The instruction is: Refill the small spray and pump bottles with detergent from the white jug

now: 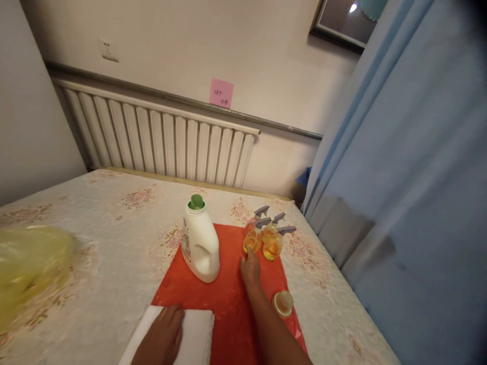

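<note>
Red cloth (230,296) spreads across the lower centre of the frame, where my right hand (251,271) reaches to the front spray bottle (252,239), one of a tight cluster just right of centre. One fingertip meets the bottle low on its amber-tinted body, the other fingers curled beneath; whether they pinch it or merely touch it, I cannot tell. Just beside it, the right-hand spray bottle (273,249) stands upright, its grey trigger pointing to the right.

At bottom left, my left hand (163,334) lies on a folded white cloth (196,334), fingers close together and slightly bent; I cannot see whether they grip the fabric. A white jug (200,241) stands upright near the centre, a green spout piece (197,202) at its mouth, while a pale round cap (283,303) sits at the cloth's right edge, near my forearm.

Handling the front bottle well, in my judgement, calls for fingers wrapped around its rounded body rather than a single tip against it, keeping it upright and clear of its neighbours' triggers. A light, level touch should spare the crowded group a knock, and my forearm needs to stay off the cap. My left palm, kept flat, would best steady the white cloth.
</note>
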The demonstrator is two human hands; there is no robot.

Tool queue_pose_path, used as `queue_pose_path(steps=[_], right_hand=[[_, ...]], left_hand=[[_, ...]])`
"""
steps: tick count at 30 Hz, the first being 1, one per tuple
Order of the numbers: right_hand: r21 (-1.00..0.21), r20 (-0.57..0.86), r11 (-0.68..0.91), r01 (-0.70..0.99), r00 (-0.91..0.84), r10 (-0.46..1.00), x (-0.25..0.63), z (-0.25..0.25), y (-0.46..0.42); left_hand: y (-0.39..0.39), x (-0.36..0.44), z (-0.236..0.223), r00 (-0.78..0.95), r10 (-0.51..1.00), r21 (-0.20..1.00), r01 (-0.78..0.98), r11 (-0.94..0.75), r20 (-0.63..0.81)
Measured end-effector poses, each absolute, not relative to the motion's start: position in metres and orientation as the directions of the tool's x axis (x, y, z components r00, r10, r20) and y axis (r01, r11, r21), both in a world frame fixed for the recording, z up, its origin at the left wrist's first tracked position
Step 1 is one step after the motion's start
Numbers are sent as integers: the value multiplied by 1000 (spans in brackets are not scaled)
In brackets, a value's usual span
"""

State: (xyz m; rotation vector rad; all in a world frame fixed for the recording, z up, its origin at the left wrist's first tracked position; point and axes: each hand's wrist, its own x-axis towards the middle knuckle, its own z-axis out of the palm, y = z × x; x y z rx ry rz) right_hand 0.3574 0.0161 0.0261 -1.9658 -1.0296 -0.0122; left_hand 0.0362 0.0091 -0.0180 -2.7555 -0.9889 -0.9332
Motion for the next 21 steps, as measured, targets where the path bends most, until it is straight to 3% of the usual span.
queue_pose_path(steps=[11, 21], right_hand=[[-741, 322, -289, 606, 698, 640, 347, 38, 9], [-821, 287, -31, 569, 461, 840, 333, 80, 89]], left_hand=[[5, 38, -9, 592, 568, 153, 603, -783, 571], [6, 34, -18, 579, 526, 72, 628, -775, 623]])
